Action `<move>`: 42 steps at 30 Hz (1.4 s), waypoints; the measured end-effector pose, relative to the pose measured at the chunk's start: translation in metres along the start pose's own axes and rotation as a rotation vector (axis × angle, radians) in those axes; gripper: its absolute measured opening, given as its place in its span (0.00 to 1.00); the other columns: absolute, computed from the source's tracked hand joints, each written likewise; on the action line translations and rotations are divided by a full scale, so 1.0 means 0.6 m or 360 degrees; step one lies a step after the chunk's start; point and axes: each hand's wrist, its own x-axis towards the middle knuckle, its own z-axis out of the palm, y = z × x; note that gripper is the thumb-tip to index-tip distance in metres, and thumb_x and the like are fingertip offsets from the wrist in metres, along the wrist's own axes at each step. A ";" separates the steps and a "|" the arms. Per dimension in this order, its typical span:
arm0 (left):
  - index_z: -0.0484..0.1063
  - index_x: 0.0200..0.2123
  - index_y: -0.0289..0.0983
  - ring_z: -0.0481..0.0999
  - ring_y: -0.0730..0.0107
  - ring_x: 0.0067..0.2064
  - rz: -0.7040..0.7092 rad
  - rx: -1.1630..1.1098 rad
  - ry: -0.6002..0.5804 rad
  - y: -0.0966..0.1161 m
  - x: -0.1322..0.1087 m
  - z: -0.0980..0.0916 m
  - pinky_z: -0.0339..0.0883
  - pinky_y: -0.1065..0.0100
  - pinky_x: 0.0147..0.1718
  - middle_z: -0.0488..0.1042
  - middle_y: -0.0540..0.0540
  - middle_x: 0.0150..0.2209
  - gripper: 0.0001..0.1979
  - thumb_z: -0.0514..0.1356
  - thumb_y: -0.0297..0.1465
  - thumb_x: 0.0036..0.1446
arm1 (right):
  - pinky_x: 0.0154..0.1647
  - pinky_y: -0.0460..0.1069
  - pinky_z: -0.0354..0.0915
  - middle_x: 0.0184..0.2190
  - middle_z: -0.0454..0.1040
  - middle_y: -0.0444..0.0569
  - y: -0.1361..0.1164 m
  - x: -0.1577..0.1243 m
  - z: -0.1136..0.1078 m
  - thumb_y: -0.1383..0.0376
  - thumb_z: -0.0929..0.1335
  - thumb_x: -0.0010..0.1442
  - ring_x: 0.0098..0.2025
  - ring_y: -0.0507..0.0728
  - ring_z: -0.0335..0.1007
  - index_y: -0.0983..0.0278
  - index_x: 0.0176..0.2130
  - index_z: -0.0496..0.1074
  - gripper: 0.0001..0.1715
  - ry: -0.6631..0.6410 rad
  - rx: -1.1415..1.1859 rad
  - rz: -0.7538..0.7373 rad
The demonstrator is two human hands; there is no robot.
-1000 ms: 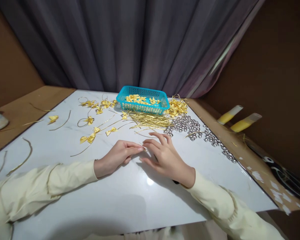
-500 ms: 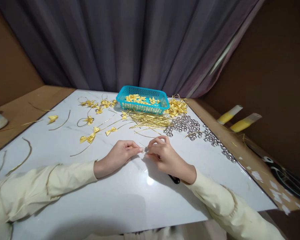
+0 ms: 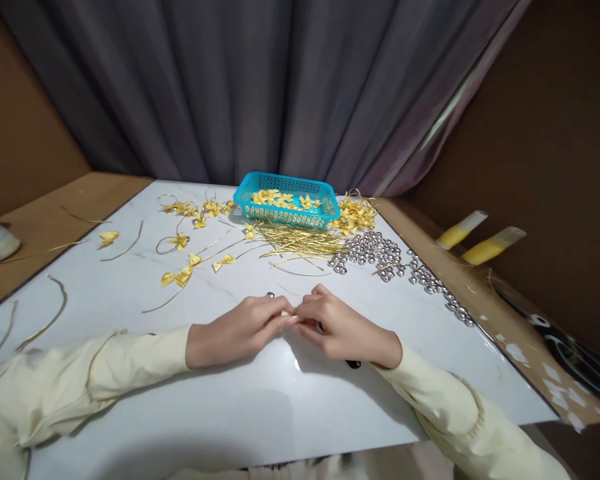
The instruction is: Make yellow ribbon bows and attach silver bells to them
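Your left hand (image 3: 245, 331) and right hand (image 3: 339, 327) meet over the worktop (image 3: 205, 413), wrists well apart. The fingers of both are pinched together on a small piece (image 3: 294, 313), mostly hidden between them. One second ago your right fingers were spread; now they are curled inward.

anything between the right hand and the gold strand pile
Yes: a few loose gold strands lie on the white tabletop between the right hand and the gold strand pile; nothing taller is visible there.
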 end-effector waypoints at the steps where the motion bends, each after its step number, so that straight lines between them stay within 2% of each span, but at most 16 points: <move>1: 0.67 0.31 0.36 0.64 0.71 0.27 0.0079 0.0079 -0.0003 -0.001 -0.001 0.000 0.57 0.70 0.30 0.67 0.49 0.26 0.12 0.48 0.32 0.62 | 0.35 0.49 0.54 0.17 0.62 0.41 0.001 0.000 -0.002 0.74 0.62 0.53 0.21 0.49 0.54 0.65 0.20 0.62 0.12 -0.0021 0.0020 -0.0005; 3: 0.65 0.26 0.36 0.63 0.69 0.28 0.0199 0.0208 -0.0002 -0.004 -0.002 -0.001 0.57 0.69 0.31 0.67 0.48 0.25 0.13 0.48 0.30 0.62 | 0.36 0.49 0.54 0.16 0.63 0.41 0.003 -0.001 -0.005 0.74 0.62 0.53 0.20 0.49 0.52 0.65 0.19 0.61 0.14 -0.0057 0.0060 -0.0018; 5: 0.65 0.26 0.37 0.62 0.69 0.27 0.0247 0.0292 0.0013 -0.006 -0.003 -0.002 0.57 0.68 0.30 0.66 0.48 0.24 0.13 0.47 0.29 0.62 | 0.38 0.49 0.55 0.17 0.65 0.41 0.007 -0.001 -0.009 0.75 0.62 0.53 0.19 0.48 0.52 0.65 0.19 0.61 0.14 -0.0102 0.0123 -0.0039; 10: 0.64 0.28 0.36 0.64 0.70 0.26 0.0193 0.0333 0.0068 -0.005 -0.006 -0.001 0.57 0.70 0.29 0.66 0.48 0.24 0.13 0.45 0.30 0.64 | 0.40 0.49 0.56 0.20 0.70 0.42 0.006 -0.002 -0.019 0.75 0.61 0.54 0.21 0.48 0.56 0.65 0.20 0.64 0.14 -0.0133 0.0330 -0.0032; 16: 0.63 0.30 0.36 0.62 0.75 0.23 0.0188 0.0185 0.0173 -0.005 -0.013 0.004 0.56 0.73 0.26 0.64 0.51 0.23 0.10 0.46 0.27 0.63 | 0.35 0.47 0.56 0.16 0.60 0.39 0.011 -0.002 -0.022 0.74 0.61 0.52 0.20 0.48 0.49 0.65 0.20 0.64 0.12 -0.0165 0.0403 -0.0022; 25: 0.62 0.28 0.36 0.59 0.76 0.21 0.0262 0.0268 0.0351 -0.008 -0.014 0.009 0.55 0.74 0.22 0.61 0.53 0.21 0.09 0.47 0.25 0.61 | 0.30 0.45 0.54 0.16 0.51 0.37 0.018 0.003 -0.020 0.71 0.63 0.53 0.21 0.47 0.47 0.66 0.19 0.65 0.13 -0.0220 0.0631 0.0013; 29: 0.62 0.28 0.36 0.57 0.77 0.19 0.0300 0.0294 0.0400 -0.008 -0.013 0.005 0.53 0.74 0.20 0.61 0.54 0.20 0.10 0.48 0.25 0.61 | 0.28 0.44 0.55 0.16 0.56 0.39 0.020 -0.001 -0.021 0.70 0.63 0.55 0.21 0.47 0.49 0.67 0.22 0.68 0.12 -0.0245 0.0656 0.0024; 34: 0.63 0.27 0.35 0.56 0.79 0.19 0.0343 0.0195 0.0522 -0.019 -0.013 0.005 0.53 0.76 0.19 0.59 0.55 0.19 0.09 0.49 0.25 0.60 | 0.24 0.43 0.55 0.18 0.64 0.40 0.036 -0.012 -0.039 0.72 0.64 0.52 0.21 0.47 0.54 0.69 0.28 0.71 0.06 -0.0429 0.0682 0.0109; 37: 0.64 0.27 0.34 0.55 0.80 0.18 0.0312 0.0163 0.0514 -0.021 -0.013 0.006 0.52 0.77 0.19 0.58 0.56 0.18 0.09 0.50 0.25 0.60 | 0.27 0.43 0.58 0.23 0.70 0.44 0.040 -0.013 -0.050 0.74 0.64 0.52 0.24 0.49 0.60 0.69 0.32 0.72 0.08 -0.0293 0.0588 0.0165; 40: 0.65 0.27 0.33 0.54 0.80 0.18 0.0270 0.0126 0.0507 -0.020 -0.012 0.007 0.51 0.77 0.19 0.58 0.56 0.18 0.09 0.51 0.25 0.60 | 0.36 0.46 0.62 0.32 0.73 0.49 0.032 -0.006 -0.047 0.73 0.65 0.52 0.32 0.52 0.64 0.69 0.39 0.72 0.12 -0.0050 0.0518 0.0037; 42: 0.65 0.27 0.33 0.54 0.80 0.19 0.0236 0.0102 0.0508 -0.019 -0.011 0.007 0.51 0.76 0.19 0.58 0.56 0.18 0.09 0.50 0.26 0.60 | 0.42 0.49 0.62 0.35 0.74 0.51 0.025 0.001 -0.036 0.71 0.67 0.53 0.36 0.54 0.66 0.69 0.41 0.72 0.13 0.0024 0.0479 -0.0078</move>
